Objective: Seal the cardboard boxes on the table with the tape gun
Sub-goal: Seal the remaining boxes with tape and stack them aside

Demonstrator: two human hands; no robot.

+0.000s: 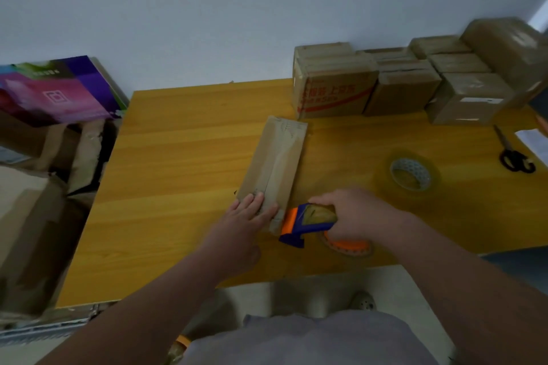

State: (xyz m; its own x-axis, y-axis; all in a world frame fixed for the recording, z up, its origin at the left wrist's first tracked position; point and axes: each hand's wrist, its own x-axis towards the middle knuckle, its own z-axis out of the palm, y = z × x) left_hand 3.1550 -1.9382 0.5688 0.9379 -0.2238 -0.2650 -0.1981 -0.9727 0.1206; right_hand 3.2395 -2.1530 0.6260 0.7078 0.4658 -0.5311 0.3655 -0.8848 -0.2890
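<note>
A long, narrow cardboard box (275, 163) lies on the orange wooden table (184, 163), running away from me. My left hand (249, 213) presses flat, fingers straight, on the box's near end. My right hand (353, 213) grips the handle of a blue and orange tape gun (305, 224). The gun's front sits against the near right corner of the box, just right of my left fingers. The tape roll on the gun shows partly below my right hand.
Several sealed cardboard boxes (394, 83) are stacked along the table's far right. A clear tape roll (410, 172) and black scissors (513, 154) lie to the right. More cartons and a purple box (56, 89) stand left of the table.
</note>
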